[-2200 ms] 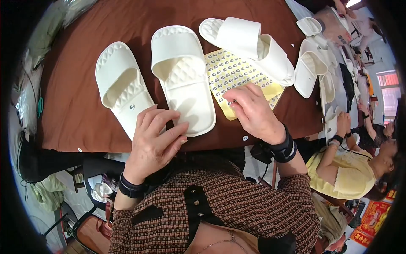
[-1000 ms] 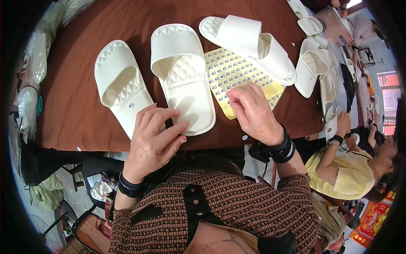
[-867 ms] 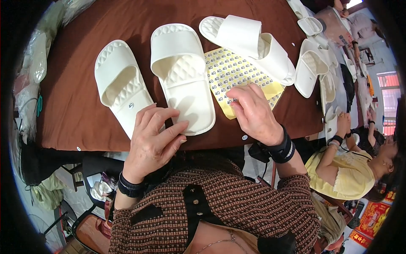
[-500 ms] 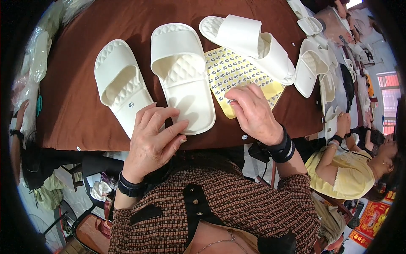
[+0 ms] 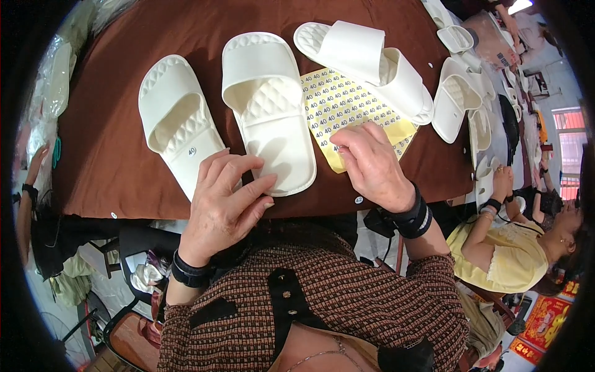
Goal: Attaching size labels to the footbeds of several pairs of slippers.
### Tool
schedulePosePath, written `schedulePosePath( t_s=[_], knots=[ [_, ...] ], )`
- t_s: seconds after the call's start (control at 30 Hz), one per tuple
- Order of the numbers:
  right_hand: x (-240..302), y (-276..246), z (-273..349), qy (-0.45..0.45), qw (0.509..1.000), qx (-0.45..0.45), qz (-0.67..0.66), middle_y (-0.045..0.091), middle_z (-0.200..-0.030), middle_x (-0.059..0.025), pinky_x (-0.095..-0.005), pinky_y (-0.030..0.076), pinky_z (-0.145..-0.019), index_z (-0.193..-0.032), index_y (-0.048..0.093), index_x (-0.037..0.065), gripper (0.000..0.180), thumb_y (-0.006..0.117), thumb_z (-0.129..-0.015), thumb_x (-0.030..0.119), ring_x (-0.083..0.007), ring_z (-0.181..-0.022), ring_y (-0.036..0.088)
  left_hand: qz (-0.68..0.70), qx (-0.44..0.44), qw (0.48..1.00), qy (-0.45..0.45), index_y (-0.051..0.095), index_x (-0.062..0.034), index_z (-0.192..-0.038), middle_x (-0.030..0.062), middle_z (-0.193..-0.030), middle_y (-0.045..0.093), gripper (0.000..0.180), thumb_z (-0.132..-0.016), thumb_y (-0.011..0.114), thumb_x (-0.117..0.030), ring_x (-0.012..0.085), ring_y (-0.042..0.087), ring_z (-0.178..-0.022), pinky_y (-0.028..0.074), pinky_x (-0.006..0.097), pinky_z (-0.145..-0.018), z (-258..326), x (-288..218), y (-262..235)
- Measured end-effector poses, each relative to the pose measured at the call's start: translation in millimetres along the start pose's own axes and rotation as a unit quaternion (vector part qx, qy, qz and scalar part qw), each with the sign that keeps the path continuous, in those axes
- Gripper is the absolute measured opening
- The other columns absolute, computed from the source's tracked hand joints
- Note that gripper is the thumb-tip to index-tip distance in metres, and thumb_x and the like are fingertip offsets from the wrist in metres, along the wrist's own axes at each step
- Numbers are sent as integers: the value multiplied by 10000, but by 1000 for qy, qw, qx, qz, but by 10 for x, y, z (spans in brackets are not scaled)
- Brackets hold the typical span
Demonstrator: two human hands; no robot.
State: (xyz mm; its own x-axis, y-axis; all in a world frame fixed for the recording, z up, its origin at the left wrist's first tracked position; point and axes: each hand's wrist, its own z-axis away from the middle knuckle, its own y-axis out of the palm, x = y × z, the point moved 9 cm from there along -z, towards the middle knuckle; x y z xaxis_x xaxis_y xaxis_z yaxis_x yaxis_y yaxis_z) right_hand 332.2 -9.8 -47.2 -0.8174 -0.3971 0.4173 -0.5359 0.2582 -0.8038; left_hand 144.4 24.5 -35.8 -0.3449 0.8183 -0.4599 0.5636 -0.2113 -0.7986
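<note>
Two white slippers lie side by side, toes pointing away from me. The left slipper (image 5: 176, 105) has a small round printed sticker on its insole; the middle slipper (image 5: 276, 146) has a bare heel. My left hand (image 5: 223, 201) rests at their heel ends, fingers apart, the fingertips by the middle slipper's heel edge. Over the near edge of a yellow sheet of round stickers (image 5: 338, 111) is my right hand (image 5: 375, 164), its thumb and forefinger curled together. Whatever they may pinch is too small or hidden to make out.
Another pair of white slippers (image 5: 353, 49) overlaps the sheet's far corner. More white slippers (image 5: 455, 99) lie along the right side of the brown tablecloth (image 5: 105, 149). A person in yellow (image 5: 489, 248) sits at the right. Clear plastic bags (image 5: 59, 80) line the left edge.
Both my hands keep almost the same pose and place. At the far left edge, another person's hand and forearm have shifted slightly.
</note>
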Motion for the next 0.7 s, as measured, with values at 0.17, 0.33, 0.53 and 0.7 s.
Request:
schedulePosePath(
  t_s=[0.17,0.33,0.53,0.7],
  knots=[
    [12,7,-12,-2,1000,6,9,641,-950,-97,-389,449,-791,-1046,592,32,237,623,-827,-54,-290,-856,558,1,-3,1000,-1,723,-81,-1016,93,-1109,617,294,-732,773,-136,312,567,-1043,435,464,-977,1,2,-12],
    [-12,12,-14,3,1000,6,-3,641,-948,-91,-388,448,-796,-1054,593,33,248,621,-824,-57,-285,-856,558,-1,-4,1000,-2,722,-82,-1017,90,-1110,617,299,-727,774,-136,313,565,-1046,436,463,-976,-3,7,-13],
    [-61,9,-5,14,999,-7,-46,625,-937,-101,-398,423,-801,-1060,565,44,261,598,-823,-59,-286,-867,554,-1,-4,1000,-2,723,-83,-1020,87,-1112,617,308,-723,778,-139,313,565,-1049,436,463,-975,-3,9,-7],
    [-59,5,-9,12,998,-10,-55,616,-949,-97,-399,412,-813,-1059,559,51,261,596,-822,-51,-285,-863,554,0,-4,1000,-1,723,-83,-1028,89,-1116,617,319,-719,782,-140,313,566,-1051,437,465,-977,-3,4,-5]
  ],
)
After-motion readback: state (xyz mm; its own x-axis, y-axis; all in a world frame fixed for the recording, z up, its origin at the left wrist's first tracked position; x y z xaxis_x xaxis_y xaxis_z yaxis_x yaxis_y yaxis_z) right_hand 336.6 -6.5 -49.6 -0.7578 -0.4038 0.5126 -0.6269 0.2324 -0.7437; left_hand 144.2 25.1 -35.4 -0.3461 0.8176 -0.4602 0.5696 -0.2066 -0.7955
